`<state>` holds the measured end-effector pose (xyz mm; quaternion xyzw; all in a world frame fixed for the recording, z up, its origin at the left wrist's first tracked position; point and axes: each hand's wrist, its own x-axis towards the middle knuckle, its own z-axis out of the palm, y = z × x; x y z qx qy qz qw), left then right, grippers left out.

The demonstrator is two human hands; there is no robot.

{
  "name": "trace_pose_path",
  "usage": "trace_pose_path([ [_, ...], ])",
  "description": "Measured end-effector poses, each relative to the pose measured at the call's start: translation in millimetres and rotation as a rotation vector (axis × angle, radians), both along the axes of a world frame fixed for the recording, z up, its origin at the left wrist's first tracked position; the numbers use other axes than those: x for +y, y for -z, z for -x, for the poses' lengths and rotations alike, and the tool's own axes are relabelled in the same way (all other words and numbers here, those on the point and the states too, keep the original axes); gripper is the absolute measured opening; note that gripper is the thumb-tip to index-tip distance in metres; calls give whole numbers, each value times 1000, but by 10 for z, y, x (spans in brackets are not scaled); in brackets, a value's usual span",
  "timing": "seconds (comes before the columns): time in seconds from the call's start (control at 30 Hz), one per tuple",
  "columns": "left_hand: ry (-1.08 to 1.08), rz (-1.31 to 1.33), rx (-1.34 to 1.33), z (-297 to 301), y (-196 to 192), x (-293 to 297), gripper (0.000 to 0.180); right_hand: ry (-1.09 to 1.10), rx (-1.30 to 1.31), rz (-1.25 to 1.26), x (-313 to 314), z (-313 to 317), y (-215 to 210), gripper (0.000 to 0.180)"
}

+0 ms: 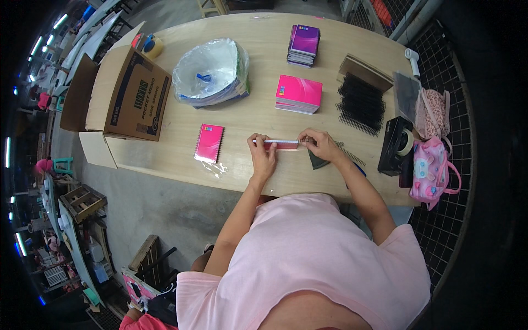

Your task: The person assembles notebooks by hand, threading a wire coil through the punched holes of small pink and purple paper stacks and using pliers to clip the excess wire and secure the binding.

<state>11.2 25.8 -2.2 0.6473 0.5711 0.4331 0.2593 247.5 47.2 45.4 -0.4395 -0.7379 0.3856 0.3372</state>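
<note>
Table [181, 159] is carrying a cardboard box [135, 99], a clear plastic bag [212, 71] and pink notebook stacks [298, 93]. Both hands are gripping a pink notepad [280, 144] on edge near the front: left hand [264, 157] pinching one end, right hand [319, 144] curled over the other.

The person wears a pale pink short-sleeved T-shirt [313, 253] of plain fabric, with no print, pocket or marking visible from above. The cloth lies smooth across the shoulders and back and creases slightly near the chest. The sleeves end above the elbows; the hem of the right sleeve [404, 236] shows a stitched edge. Both forearms are bare, with no watch, bracelet or glove seen on either wrist. The left hand [264, 157] and right hand [322, 144] are bare; no ring can be made out at this size. Lower clothing is hidden beneath the shirt.
</note>
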Motion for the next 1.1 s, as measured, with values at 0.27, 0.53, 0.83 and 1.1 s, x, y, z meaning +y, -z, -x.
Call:
trace_pose_path([
  [0.27, -88, -18, -20, -101, -82, -77, 53, -14, -33, -7, -54, 41, -55, 20],
  [0.53, -104, -43, 45, -125, -91, -91, 45, -6, -44, -101, -58, 36, -13, 17],
  [0.83, -95, -39, 63, -116, -79, -68, 45, -37, -107, -81, -85, 45, -66, 18],
  [1.1, -82, -53, 72, -102, -61, -77, 45, 56, -174, -128, -117, 183, -78, 16],
])
